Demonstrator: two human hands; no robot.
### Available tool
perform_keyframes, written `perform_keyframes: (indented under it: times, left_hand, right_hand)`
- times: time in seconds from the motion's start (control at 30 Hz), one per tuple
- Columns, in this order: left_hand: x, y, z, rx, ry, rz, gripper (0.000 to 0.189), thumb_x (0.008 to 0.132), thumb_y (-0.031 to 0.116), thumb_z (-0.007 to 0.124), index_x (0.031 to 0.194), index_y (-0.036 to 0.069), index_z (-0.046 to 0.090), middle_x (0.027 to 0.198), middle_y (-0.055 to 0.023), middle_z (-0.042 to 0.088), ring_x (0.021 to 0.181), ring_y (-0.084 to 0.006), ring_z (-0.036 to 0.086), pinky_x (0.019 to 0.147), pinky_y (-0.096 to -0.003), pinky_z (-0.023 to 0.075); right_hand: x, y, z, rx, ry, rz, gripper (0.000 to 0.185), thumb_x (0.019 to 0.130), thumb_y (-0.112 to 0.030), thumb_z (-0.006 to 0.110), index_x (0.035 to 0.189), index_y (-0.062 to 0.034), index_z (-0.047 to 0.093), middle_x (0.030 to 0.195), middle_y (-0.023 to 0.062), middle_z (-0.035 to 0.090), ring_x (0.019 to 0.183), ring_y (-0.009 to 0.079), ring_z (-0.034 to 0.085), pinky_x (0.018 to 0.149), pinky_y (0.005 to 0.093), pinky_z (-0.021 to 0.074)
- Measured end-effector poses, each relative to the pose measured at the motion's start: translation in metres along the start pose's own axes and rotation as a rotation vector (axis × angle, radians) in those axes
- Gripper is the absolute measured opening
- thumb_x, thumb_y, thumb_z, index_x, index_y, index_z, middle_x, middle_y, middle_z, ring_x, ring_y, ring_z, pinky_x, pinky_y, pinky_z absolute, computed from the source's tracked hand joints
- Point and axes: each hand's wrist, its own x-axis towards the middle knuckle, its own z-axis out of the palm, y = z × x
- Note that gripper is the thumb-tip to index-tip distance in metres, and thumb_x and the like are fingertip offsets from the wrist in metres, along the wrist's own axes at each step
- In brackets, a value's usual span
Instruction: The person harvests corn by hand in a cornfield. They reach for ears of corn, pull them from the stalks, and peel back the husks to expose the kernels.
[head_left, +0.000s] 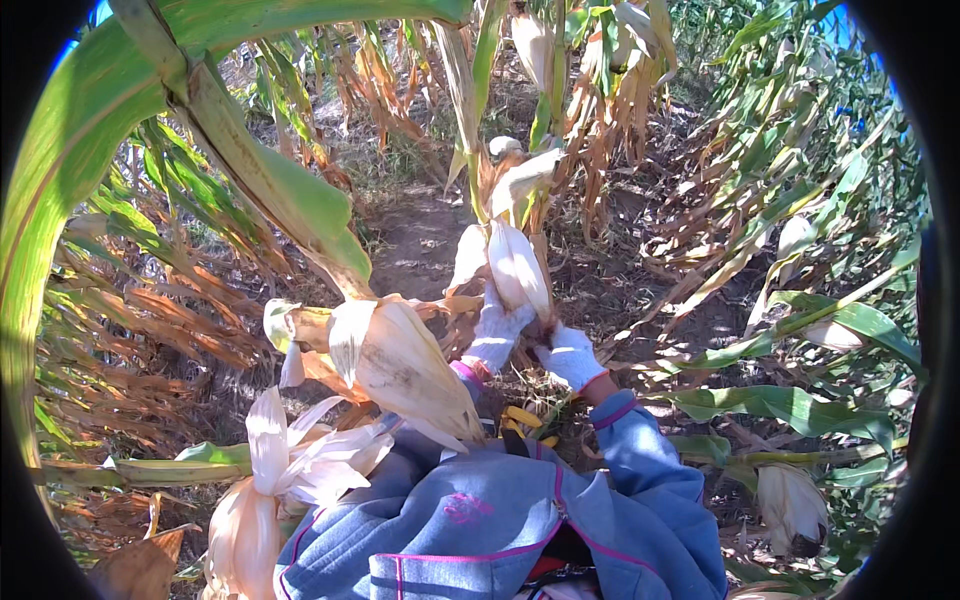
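An ear of corn (517, 262) in its pale dry husk hangs tip-down on a stalk in front of me. My left hand (495, 330), in a white knit glove, grips the husk's lower left side. At the tip, where brown silk (549, 330) shows, my gloved right hand (568, 357) has its fingers on the husk; the fingertips are partly hidden. Below my hands, several husked yellow cobs (523, 417) are partly visible near my lap. Nearer to me on the left, a large husked-over ear (409, 360) partly covers my left forearm.
A thick corn stalk (225, 135) with a broad green leaf (82, 142) arches across the upper left. Peeled-back husks (307, 450) stand at my left side. Stalks with green leaves (795, 409) lean in from the right. Another dry-husked ear (791, 502) hangs at lower right.
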Motion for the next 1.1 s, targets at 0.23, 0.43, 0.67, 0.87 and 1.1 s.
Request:
perform_keyframes:
  times: [0.23,0.43,0.67,0.87,1.1]
  left_hand:
    - [-0.018,0.033,0.0,-0.135,-0.027,0.131,0.1,0.075,0.021,0.079,0.153,0.002,0.02,0.122,-0.0179,0.062,0.106,-0.0241,0.062,0.087,-0.033,0.0525]
    - [-0.029,0.042,0.002,-0.369,-0.124,0.058,0.076,0.079,0.012,0.079,0.14,0.003,0.035,0.111,-0.0102,0.061,0.094,-0.0181,0.062,0.076,-0.0302,0.0539]
    - [-0.035,0.025,0.008,-0.494,-0.273,0.096,0.071,0.084,0.001,0.071,0.142,0.004,0.031,0.111,-0.0096,0.059,0.089,-0.0145,0.062,0.073,-0.0264,0.0545]
    - [-0.023,-0.006,-0.012,-0.119,-0.359,0.033,0.07,0.078,0.005,0.073,0.138,-0.001,0.037,0.118,-0.0145,0.062,0.101,-0.0223,0.064,0.084,-0.0325,0.0552]
    - [-0.03,-0.008,-0.017,-0.218,-0.445,0.03,0.065,0.083,0.001,0.068,0.141,0.001,0.039,0.123,-0.0136,0.061,0.108,-0.0226,0.062,0.092,-0.0325,0.0514]
  right_hand:
    - [-0.005,-0.004,-0.038,-0.091,0.193,-0.121,0.024,0.082,-0.032,0.064,0.091,-0.0107,0.07,0.076,0.0169,0.068,0.075,0.0383,0.067,0.067,0.0488,0.0536]
    - [0.006,-0.006,-0.058,0.963,0.197,0.247,0.032,0.087,-0.023,0.065,0.105,0.0029,0.068,0.09,0.0146,0.072,0.083,0.0217,0.068,0.074,0.0348,0.0525]
    - [0.004,-0.003,-0.066,1.012,0.174,0.125,0.02,0.092,-0.011,0.059,0.109,-0.0016,0.066,0.096,0.0059,0.069,0.087,0.0135,0.062,0.08,0.0298,0.0504]
    - [0.04,0.009,-0.127,1.842,0.268,-0.009,0.017,0.095,-0.009,0.057,0.109,-0.0043,0.065,0.097,0.0073,0.068,0.079,0.0169,0.065,0.063,0.0243,0.0512]
    - [0.025,0.007,-0.098,0.952,0.331,-0.141,0.033,0.098,-0.016,0.059,0.129,-0.005,0.059,0.113,0.0073,0.069,0.095,0.0141,0.067,0.087,0.0302,0.0506]
